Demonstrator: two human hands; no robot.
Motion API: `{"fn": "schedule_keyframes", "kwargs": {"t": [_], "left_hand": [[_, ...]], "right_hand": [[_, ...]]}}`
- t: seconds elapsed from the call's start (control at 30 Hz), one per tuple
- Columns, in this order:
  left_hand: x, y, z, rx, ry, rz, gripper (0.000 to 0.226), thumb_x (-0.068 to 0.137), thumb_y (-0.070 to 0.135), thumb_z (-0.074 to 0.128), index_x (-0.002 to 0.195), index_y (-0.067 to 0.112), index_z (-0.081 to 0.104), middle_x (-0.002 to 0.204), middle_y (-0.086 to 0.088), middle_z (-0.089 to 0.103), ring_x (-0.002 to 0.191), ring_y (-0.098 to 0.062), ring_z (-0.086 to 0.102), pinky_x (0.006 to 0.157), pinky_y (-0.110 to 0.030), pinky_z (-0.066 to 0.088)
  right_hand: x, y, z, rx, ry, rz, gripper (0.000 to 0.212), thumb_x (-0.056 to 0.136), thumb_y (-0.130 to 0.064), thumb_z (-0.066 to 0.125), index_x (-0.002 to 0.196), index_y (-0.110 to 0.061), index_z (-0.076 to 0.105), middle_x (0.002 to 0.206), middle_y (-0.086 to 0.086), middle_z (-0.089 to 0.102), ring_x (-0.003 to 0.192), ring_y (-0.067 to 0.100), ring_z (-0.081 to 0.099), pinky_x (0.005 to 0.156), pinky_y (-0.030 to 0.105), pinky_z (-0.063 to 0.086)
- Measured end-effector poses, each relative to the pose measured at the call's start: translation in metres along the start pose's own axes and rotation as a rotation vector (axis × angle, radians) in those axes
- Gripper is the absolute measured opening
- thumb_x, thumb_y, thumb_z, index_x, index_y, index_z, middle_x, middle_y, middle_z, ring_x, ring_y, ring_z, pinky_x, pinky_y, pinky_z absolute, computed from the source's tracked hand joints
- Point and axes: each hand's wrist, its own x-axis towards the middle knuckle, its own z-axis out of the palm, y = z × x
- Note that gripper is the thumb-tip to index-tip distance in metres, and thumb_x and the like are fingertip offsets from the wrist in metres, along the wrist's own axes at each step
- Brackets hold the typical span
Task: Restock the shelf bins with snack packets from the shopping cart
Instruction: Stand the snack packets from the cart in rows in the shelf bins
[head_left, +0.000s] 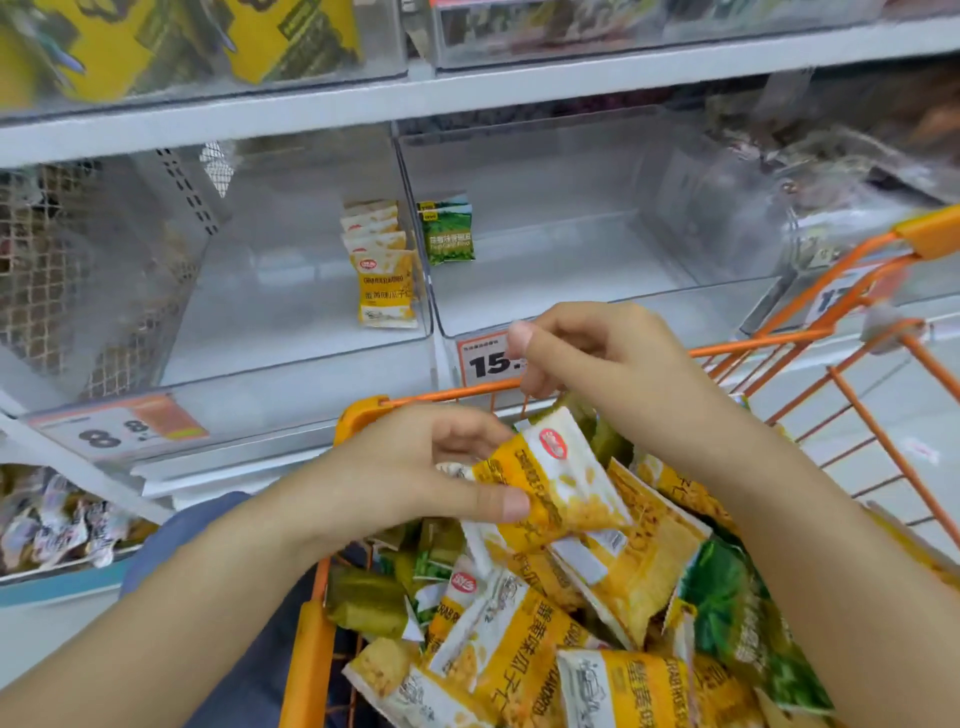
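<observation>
White shelf (311, 111) holds clear bins (291, 332); left hand (415, 467) pinches yellow packet (556, 483), right hand (597, 353) loosely curled.

Both forearms are bare, with no sleeves, watch or rings on the hands; dark blue trousers (208, 540) cover the legs.

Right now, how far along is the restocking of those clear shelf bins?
Barely begun. The left clear plastic bin holds only a short row of yellow snack packets; the right clear bin just a few green packets. The left hand grips a yellow packet; the right hand hovers above, holding nothing visible. The orange wire shopping cart remains heaped with packets.
</observation>
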Motion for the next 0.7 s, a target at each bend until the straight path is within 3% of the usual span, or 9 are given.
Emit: {"fn": "schedule_keyframes", "kwargs": {"t": [0.1, 0.17, 0.27, 0.37, 0.43, 0.53, 0.57, 0.63, 0.7], "left_hand": [[0.003, -0.001, -0.004, -0.330, 0.270, -0.018, 0.035, 0.063, 0.021, 0.077, 0.097, 0.015, 0.071, 0.096, -0.006, 0.074, 0.086, -0.017, 0.071, 0.074, -0.024, 0.055], [0.006, 0.000, -0.005, -0.387, 0.358, -0.022, 0.040, 0.063, 0.023, 0.078, 0.101, 0.015, 0.071, 0.098, -0.007, 0.074, 0.089, -0.021, 0.071, 0.079, -0.032, 0.055], [0.008, 0.002, -0.003, -0.401, 0.352, -0.028, 0.051, 0.061, 0.025, 0.082, 0.109, 0.015, 0.069, 0.105, -0.010, 0.073, 0.099, -0.028, 0.069, 0.094, -0.047, 0.051], [0.010, 0.005, -0.006, -0.286, 0.302, -0.016, 0.047, 0.067, 0.019, 0.084, 0.109, 0.011, 0.067, 0.104, -0.008, 0.073, 0.098, -0.024, 0.070, 0.091, -0.038, 0.054], [0.009, 0.008, -0.009, -0.141, 0.266, 0.000, 0.045, 0.065, 0.022, 0.082, 0.107, 0.012, 0.068, 0.101, -0.005, 0.074, 0.095, -0.022, 0.070, 0.089, -0.034, 0.055], [0.007, 0.009, -0.025, -0.024, 0.295, 0.032, 0.040, 0.064, 0.024, 0.086, 0.100, 0.014, 0.072, 0.094, -0.003, 0.075, 0.088, -0.020, 0.071, 0.081, -0.027, 0.056], [0.006, 0.009, -0.034, -0.047, 0.344, 0.038, 0.038, 0.063, 0.024, 0.086, 0.097, 0.014, 0.072, 0.091, -0.002, 0.076, 0.084, -0.016, 0.071, 0.077, -0.023, 0.056], [0.007, 0.008, -0.056, -0.112, 0.509, 0.054, 0.030, 0.065, 0.024, 0.078, 0.093, 0.016, 0.072, 0.085, 0.002, 0.076, 0.076, -0.009, 0.068, 0.066, -0.015, 0.051], [0.011, 0.003, -0.082, -0.133, 0.676, 0.059, 0.020, 0.073, 0.018, 0.073, 0.092, 0.016, 0.069, 0.077, 0.009, 0.074, 0.069, -0.001, 0.065, 0.059, -0.009, 0.045]], "right_hand": [[-0.002, -0.003, 0.000, 0.079, -0.112, 0.063, 0.040, 0.073, -0.063, 0.065, 0.085, -0.025, 0.072, 0.075, 0.000, 0.070, 0.067, 0.011, 0.066, 0.063, 0.028, 0.051], [-0.002, -0.005, 0.002, 0.115, -0.114, 0.049, 0.040, 0.071, -0.054, 0.073, 0.087, -0.017, 0.071, 0.067, 0.000, 0.067, 0.059, 0.005, 0.062, 0.055, 0.024, 0.051], [0.000, -0.004, 0.006, 0.179, 0.022, 0.035, 0.034, 0.078, -0.035, 0.071, 0.077, -0.001, 0.069, 0.053, 0.000, 0.055, 0.048, 0.004, 0.050, 0.047, 0.019, 0.040], [0.000, -0.003, 0.010, 0.223, 0.094, 0.034, 0.037, 0.077, -0.037, 0.071, 0.072, 0.000, 0.068, 0.052, 0.008, 0.053, 0.046, 0.008, 0.047, 0.046, 0.020, 0.038], [0.000, -0.001, 0.014, 0.174, 0.093, 0.028, 0.042, 0.072, -0.046, 0.069, 0.073, -0.004, 0.069, 0.058, 0.016, 0.058, 0.050, 0.016, 0.051, 0.050, 0.029, 0.041], [0.000, 0.000, 0.019, 0.151, 0.131, 0.031, 0.030, 0.075, -0.049, 0.067, 0.083, -0.021, 0.072, 0.071, 0.003, 0.067, 0.065, 0.017, 0.062, 0.064, 0.040, 0.052], [0.000, 0.001, 0.019, 0.085, 0.155, 0.013, 0.030, 0.078, -0.052, 0.063, 0.092, -0.027, 0.070, 0.078, -0.006, 0.069, 0.075, 0.009, 0.062, 0.070, 0.038, 0.053], [0.000, 0.003, 0.016, -0.345, 0.145, -0.048, 0.045, 0.085, -0.062, 0.047, 0.121, -0.036, 0.057, 0.107, -0.018, 0.062, 0.104, 0.002, 0.053, 0.087, 0.030, 0.046], [0.001, 0.009, 0.015, -0.709, 0.079, -0.077, 0.059, 0.090, -0.061, 0.033, 0.141, -0.032, 0.037, 0.132, -0.010, 0.050, 0.125, 0.010, 0.041, 0.099, 0.030, 0.036]]}}
